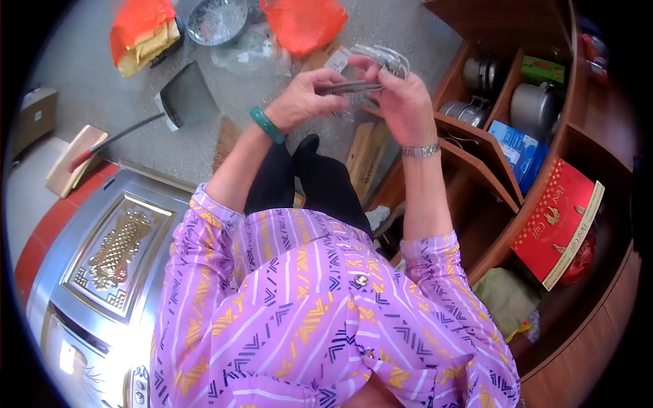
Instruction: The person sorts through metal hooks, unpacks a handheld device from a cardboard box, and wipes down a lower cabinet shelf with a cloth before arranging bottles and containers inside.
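In front of me both hands meet at a bundle of looped pale cord (391, 60) with a dark narrow length (350, 88) running out of it to the left. My right hand (405, 98), with a metal watch or bracelet at the wrist, is closed around the loops. The fingers of my left hand (309, 98) pinch the left end of the dark length. A green bangle (266, 125) circles the left wrist. What the dark length is I cannot tell. Just behind the hands lies a small white labelled piece (337, 60).
Open wooden cabinet compartments on the right hold metal pots (534, 109), a blue box (513, 153) and a red gift box (554, 224). A dustpan (187, 95), a metal basin (216, 22) and an orange bag (304, 26) are on the floor. A shiny metal panel (115, 255) stands left.
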{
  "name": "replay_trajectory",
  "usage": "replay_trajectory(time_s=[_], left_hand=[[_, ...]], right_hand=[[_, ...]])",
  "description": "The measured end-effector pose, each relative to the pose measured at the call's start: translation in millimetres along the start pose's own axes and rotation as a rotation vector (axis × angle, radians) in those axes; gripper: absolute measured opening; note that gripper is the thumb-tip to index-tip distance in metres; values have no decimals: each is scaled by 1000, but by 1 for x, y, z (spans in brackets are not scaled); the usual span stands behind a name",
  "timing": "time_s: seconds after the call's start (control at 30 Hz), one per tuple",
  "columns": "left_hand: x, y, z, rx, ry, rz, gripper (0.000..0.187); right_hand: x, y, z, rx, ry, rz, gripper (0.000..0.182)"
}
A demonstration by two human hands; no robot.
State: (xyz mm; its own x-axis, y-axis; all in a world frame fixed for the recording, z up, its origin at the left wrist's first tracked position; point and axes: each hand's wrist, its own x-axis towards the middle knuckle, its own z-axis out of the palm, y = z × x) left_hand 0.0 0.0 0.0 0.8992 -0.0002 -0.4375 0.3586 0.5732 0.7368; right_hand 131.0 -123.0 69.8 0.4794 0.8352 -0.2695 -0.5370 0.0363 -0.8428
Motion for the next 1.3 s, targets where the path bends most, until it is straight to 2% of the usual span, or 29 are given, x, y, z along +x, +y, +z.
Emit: replay_trajectory(time_s=[0.07,0.1,0.17,0.3,0.37,0.43,0.5,0.53,0.6,0.63,0.7,0.73,0.8,0.9,1.03,1.1,1.13,1.17,1.2,1.23,1.3], left_hand=[[19,-10,7,242,47,163,27],[9,28,35,332,44,216,27],[-3,41,74,431,86,281,19],[-9,62,96,219,115,452,16],[-6,73,89,350,81,430,19],[-11,100,95,72,8,348,18],[-3,123,88,149,-95,351,25],[0,136,84,67,-146,336,28],[4,160,74,-84,-239,285,39],[8,176,70,-53,-270,283,39],[14,200,63,-223,-344,129,41],[20,215,58,-276,-498,100,43],[32,240,58,-243,-556,71,44],[45,274,69,-172,-676,20,45],[55,300,90,20,-743,-59,43],[62,303,99,105,-757,-3,39],[65,303,106,122,-744,-39,34],[59,304,111,185,-719,19,31],[67,297,110,288,-779,166,30],[59,300,119,360,-683,129,28],[50,297,129,305,-708,124,24]], right_hand=[[-2,-2,2,-194,62,57,15],[-16,-32,18,-178,32,-42,15],[-31,-47,28,-403,42,10,19],[-26,-70,47,-495,83,-24,16],[-27,-92,51,-536,52,-16,19],[-30,-112,49,-582,20,-14,24],[-34,-122,44,-374,138,-98,36],[-33,-118,34,-348,209,-57,47],[-33,-111,35,-297,279,-18,49],[-29,-110,38,-249,329,23,52],[-23,-100,49,-194,404,68,54],[-19,-95,54,-123,404,67,51],[-10,-93,66,98,363,1,40],[-9,-104,83,48,444,-76,33],[-10,-114,88,-7,562,-222,27],[-13,-123,94,-99,693,-240,25],[-14,-120,95,-94,789,-284,22],[-12,-118,97,-87,856,-342,19],[-11,-122,104,-43,900,-339,18],[-11,-124,107,1,936,-332,17],[-10,-114,93,-145,964,-322,13]])
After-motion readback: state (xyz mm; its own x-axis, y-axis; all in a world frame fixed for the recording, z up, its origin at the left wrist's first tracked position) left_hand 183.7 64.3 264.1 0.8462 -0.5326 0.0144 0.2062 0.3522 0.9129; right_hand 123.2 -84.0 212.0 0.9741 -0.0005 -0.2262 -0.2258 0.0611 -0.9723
